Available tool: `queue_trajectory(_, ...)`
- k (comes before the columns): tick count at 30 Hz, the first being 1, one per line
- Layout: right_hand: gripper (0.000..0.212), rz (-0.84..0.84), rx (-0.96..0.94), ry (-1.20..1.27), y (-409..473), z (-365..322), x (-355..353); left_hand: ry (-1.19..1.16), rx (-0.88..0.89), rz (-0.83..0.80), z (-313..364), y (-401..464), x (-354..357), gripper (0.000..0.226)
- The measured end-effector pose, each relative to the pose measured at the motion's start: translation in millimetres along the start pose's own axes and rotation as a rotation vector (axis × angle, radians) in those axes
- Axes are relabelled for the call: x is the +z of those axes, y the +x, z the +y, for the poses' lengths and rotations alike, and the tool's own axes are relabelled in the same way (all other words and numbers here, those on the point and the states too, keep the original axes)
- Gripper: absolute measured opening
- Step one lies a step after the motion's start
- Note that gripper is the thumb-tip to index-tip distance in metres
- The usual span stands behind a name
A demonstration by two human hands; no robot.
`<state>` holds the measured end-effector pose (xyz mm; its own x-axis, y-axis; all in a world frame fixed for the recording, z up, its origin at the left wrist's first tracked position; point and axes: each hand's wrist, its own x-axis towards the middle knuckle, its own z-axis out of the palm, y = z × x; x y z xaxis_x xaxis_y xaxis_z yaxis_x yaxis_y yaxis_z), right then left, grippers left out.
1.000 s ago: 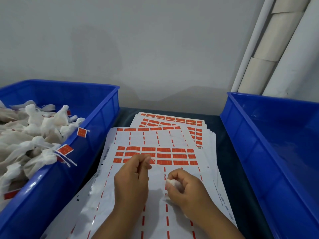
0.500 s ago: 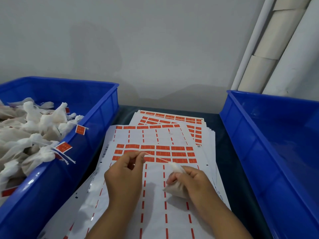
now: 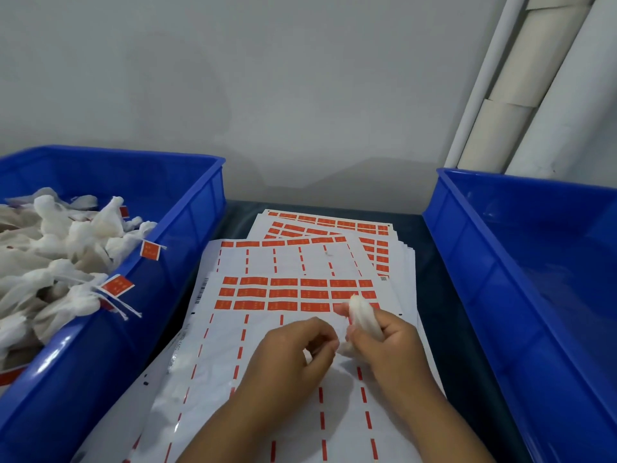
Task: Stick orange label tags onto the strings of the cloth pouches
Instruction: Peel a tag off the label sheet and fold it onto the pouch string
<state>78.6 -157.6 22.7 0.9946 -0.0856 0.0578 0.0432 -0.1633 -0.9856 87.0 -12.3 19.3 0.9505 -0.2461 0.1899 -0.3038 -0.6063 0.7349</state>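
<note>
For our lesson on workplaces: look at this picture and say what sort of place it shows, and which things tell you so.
Probably a small packing or labelling workstation. A blue plastic crate holds many white cloth pouches already tagged, a stack of white sheets of orange sticker labels lies between the crates, and a second blue plastic crate stands at the right.

- The sticker sheets (image 3: 293, 295) lie on the table (image 3: 434, 295), under the fingers (image 3: 325, 342).
- The bin with pouches (image 3: 187, 228) stands left of the fingers.
- Another bin (image 3: 467, 262) stands right of them.
</note>
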Motion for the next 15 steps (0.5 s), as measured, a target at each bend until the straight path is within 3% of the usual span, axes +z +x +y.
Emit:
queue_trajectory(6,0.017,-0.122,-0.147,-0.386,-0.2,7.0,4.1,-0.015,0.133,0.148,0.0,-0.9,1.8,0.031)
queue_trajectory(15,0.026,-0.214,-0.181,-0.359,-1.4,7.1,4.3,-0.142,0.083,0.160,1.4,-0.3,3.0,0.023)
